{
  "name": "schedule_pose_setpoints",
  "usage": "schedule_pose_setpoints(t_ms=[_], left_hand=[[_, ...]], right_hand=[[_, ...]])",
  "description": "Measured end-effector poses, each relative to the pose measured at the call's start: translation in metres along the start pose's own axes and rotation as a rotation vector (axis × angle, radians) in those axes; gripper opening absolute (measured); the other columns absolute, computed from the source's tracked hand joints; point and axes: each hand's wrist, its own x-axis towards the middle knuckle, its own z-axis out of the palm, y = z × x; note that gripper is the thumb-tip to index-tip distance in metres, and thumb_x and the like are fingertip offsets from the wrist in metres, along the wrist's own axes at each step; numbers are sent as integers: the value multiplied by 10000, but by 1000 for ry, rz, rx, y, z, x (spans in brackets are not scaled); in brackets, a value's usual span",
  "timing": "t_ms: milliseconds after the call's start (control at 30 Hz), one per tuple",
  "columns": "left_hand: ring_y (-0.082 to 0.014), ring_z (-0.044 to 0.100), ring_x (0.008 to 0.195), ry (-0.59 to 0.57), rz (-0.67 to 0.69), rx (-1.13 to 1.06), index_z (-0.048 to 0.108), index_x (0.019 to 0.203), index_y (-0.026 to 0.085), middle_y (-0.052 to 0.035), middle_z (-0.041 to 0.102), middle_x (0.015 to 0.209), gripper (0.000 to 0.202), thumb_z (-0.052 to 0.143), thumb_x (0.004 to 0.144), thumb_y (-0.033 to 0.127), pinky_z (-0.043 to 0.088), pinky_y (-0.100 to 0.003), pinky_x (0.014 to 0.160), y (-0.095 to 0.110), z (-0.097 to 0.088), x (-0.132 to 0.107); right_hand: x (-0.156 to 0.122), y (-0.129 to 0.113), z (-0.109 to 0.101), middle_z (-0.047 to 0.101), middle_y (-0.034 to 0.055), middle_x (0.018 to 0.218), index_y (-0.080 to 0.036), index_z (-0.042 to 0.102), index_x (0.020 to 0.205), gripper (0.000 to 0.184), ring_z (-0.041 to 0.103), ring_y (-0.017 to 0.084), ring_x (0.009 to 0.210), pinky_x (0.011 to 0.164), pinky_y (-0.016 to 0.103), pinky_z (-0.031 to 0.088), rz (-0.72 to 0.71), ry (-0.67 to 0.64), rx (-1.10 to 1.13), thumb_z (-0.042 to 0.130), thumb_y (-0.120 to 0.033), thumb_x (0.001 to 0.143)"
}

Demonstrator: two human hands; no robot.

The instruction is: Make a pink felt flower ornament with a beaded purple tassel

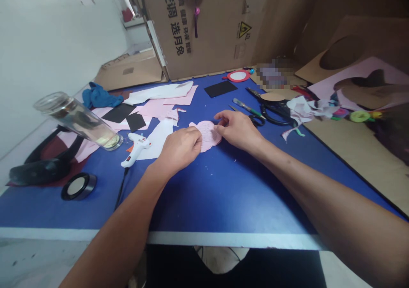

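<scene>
A pink felt cut-out (208,134) with rounded lobes lies flat on the blue table (223,194). My left hand (180,148) is curled closed on its left edge, pressing it down. My right hand (236,128) pinches the cut-out's right edge with thumb and bent fingers. Both hands touch the pink piece from opposite sides.
A white glue gun (136,147) and its cord lie left of my hands, beside a glass jar (78,119) and a tape roll (79,186). Pink, white and black felt sheets (153,107) lie behind. Scissors (275,108) and scraps sit right; cardboard boxes (204,28) stand behind.
</scene>
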Motion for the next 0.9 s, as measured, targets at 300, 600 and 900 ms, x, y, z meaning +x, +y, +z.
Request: schedule_pose_setpoints(t_ms=[300,600,900], left_hand=[[-211,666,830,60,-36,-121,698,892,223,-43,763,975,190,552,964,124,470,-345,738,-2,-3,-2],[-221,719,990,282,-158,-268,710,943,228,-53,799,1050,139,601,952,140,557,-380,921,1,-6,-3],[-405,717,1203,184,-685,221,721,1127,203,-186,775,1253,201,619,1010,331,573,-512,931,-41,-62,-103]], right_hand=[[-1,-2,-1,838,59,965,-177,810,1225,334,726,223,858,819,338,530,3,6,7,725,-186,902],[-4,-2,-3,823,66,946,-181,810,1237,345,725,234,850,817,354,536,-15,28,-8,727,-190,902],[-9,-13,-5,809,50,961,-204,804,1250,358,717,240,852,802,369,513,-33,81,58,697,-235,909]])
